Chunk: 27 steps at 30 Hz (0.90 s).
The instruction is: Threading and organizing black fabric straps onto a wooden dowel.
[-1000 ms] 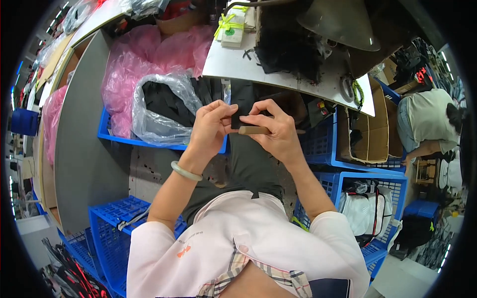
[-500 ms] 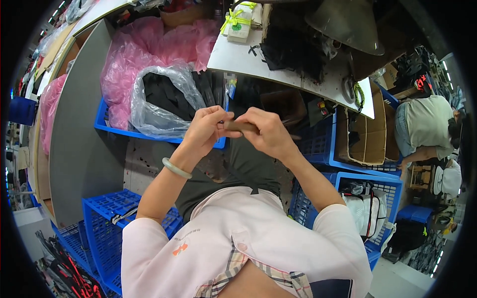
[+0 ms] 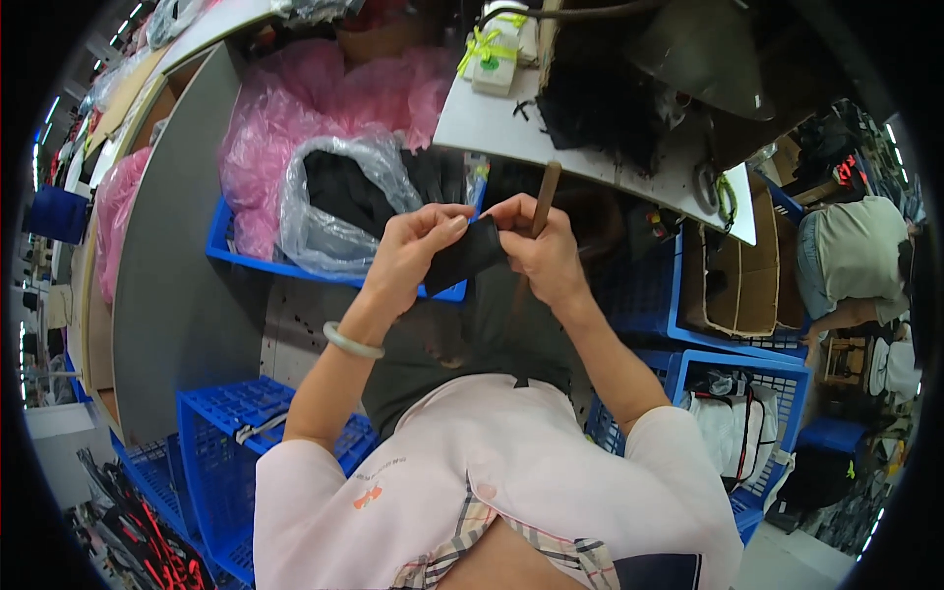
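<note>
A small black cloth piece (image 3: 462, 260) is stretched between my two hands over my lap. My left hand (image 3: 418, 251), with a pale bangle on its wrist, pinches the cloth's upper edge between thumb and fingers. My right hand (image 3: 543, 254) grips a flat brown stick (image 3: 548, 187) that points up and away, and its thumb and fingertips also meet the right end of the cloth. The stick's lower part shows faintly below the right hand. Beyond my left hand, an opened clear plastic bag (image 3: 320, 254) holds black cloth pieces.
A blue crate (image 3: 236, 251) holds the clear bag and pink plastic sheeting (image 3: 270, 118). A white tabletop (image 3: 482, 123) is ahead. More blue crates stand at both sides, with a cardboard box (image 3: 742, 280) at right. A grey panel (image 3: 167, 246) rises on the left. Another person (image 3: 851, 256) bends at far right.
The brown stick has swung from lying level between my hands to pointing up in my right hand. The black cloth now shows spread between both hands. The view has shifted slightly.
</note>
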Motion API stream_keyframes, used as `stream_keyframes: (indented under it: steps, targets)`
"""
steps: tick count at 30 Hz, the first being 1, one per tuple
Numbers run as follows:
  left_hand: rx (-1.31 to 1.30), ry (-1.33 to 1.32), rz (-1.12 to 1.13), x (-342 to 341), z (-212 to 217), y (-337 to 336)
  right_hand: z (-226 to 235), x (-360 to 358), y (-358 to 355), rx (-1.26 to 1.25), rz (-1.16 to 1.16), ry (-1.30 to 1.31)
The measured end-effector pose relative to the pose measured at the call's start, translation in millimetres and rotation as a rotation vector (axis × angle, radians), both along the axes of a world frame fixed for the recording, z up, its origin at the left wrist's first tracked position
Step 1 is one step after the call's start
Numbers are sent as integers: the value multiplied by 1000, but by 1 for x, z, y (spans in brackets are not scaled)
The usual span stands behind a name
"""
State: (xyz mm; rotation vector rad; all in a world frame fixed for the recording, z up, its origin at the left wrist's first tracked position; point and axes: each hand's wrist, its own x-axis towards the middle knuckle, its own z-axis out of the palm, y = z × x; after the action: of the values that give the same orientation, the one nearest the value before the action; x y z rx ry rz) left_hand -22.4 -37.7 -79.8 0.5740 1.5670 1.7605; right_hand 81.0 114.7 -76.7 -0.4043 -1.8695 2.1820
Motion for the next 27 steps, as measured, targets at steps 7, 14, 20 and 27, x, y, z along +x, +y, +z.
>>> stream_keyframes:
  steps: [7,14,20,27]
  targets:
    - [78,150,71,15,2,19,-1,15,1,490,-302,209]
    - [119,-351,-138,-3,-18,28,4,14,8,593,-111,282]
    - [102,-178,-87,13,-15,38,6,30,10,687,-179,279]
    - [37,547,93,44,3,41,11,23,0,669,-576,277]
